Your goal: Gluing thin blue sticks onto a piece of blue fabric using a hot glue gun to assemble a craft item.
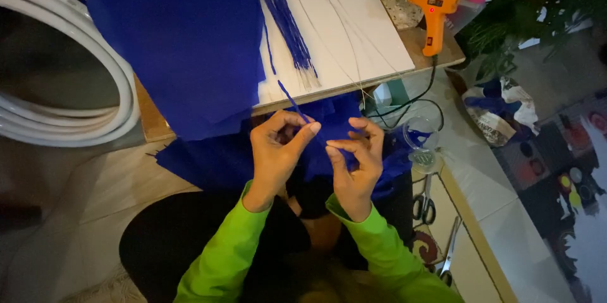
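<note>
Head view shows the thin blue strip [292, 102] pinched in my left hand [276, 151], slanting up-left, while my right hand [355, 159], curled, fingertips pressed together, sits just beside.

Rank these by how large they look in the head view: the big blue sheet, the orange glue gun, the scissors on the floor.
1. Big blue sheet, by far the largest.
2. Orange glue gun.
3. Scissors.
The glue gun and the scissors look close in size, and they lie at different distances from the camera, so their order is unsure.
</note>
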